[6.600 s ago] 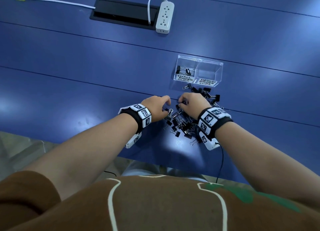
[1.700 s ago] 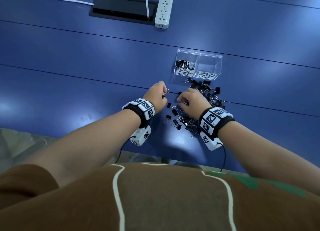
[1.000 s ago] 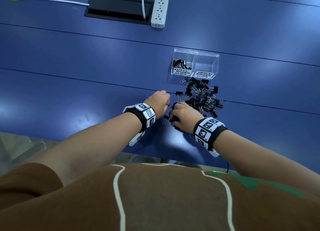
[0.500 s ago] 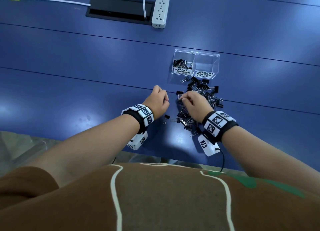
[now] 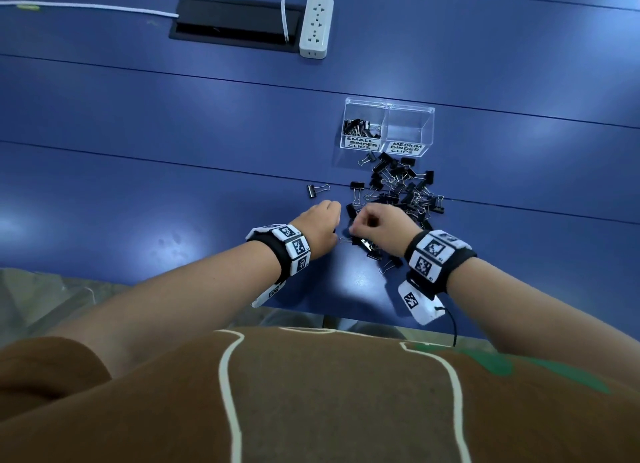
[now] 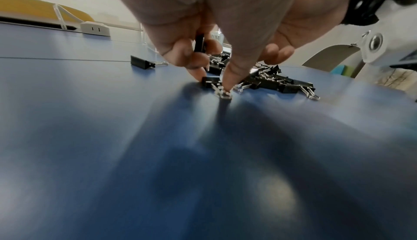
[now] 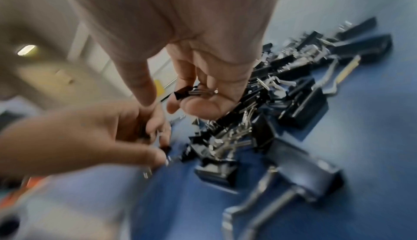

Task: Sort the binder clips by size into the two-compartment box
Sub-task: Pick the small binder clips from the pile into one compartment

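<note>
A heap of black binder clips (image 5: 398, 192) lies on the blue table in front of a clear two-compartment box (image 5: 389, 127). Its left half, labelled small, holds several clips (image 5: 360, 128); the right half, labelled medium, looks bare. My left hand (image 5: 320, 228) is at the heap's near left edge, thumb and forefinger pinching a small clip (image 6: 214, 82) on the table, with another black clip (image 6: 199, 45) tucked in its curled fingers. My right hand (image 5: 379, 225) hovers beside it, fingers curled round small clips (image 7: 192, 93) in the palm.
One clip (image 5: 316, 189) lies alone left of the heap. A white power strip (image 5: 316, 26) and a black cable hatch (image 5: 235, 22) sit at the far side. The table's near edge (image 5: 346, 315) runs just behind my wrists.
Both hands have kept working at the heap's near edge. The left hand has come down on a clip on the table. A lone clip now lies left of the heap.
</note>
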`<state>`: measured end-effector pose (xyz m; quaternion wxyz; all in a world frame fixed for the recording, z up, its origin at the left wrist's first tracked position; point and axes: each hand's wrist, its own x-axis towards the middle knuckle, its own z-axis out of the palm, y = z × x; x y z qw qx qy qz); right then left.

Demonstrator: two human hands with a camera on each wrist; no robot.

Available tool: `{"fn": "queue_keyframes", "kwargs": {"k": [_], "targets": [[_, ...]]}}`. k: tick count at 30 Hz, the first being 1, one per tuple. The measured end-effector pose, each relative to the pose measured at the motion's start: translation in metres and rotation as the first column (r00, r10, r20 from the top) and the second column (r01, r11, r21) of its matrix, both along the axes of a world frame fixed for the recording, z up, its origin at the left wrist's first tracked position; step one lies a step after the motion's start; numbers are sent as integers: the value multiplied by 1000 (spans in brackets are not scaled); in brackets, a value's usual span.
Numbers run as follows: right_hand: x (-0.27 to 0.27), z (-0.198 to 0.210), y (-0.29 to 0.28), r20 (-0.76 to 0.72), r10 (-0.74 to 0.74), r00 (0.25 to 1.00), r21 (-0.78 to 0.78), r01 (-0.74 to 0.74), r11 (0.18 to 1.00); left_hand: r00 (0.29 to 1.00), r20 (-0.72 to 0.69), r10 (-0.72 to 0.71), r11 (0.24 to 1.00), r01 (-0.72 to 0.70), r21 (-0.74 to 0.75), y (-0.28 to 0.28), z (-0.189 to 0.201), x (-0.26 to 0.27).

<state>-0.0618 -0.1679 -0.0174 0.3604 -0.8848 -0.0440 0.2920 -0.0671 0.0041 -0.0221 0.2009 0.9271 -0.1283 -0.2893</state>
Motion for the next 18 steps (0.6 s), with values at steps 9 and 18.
{"fn": "queue_keyframes", "kwargs": {"k": [9, 18], "targets": [[-12, -14, 8, 147, 406, 902, -283, -355, 891, 999, 19, 51, 999, -51, 5, -3, -3, 1], [36, 17, 3, 64, -200, 978, 79, 194, 978, 991, 29, 129, 992, -128, -11, 4, -5, 16]]}}
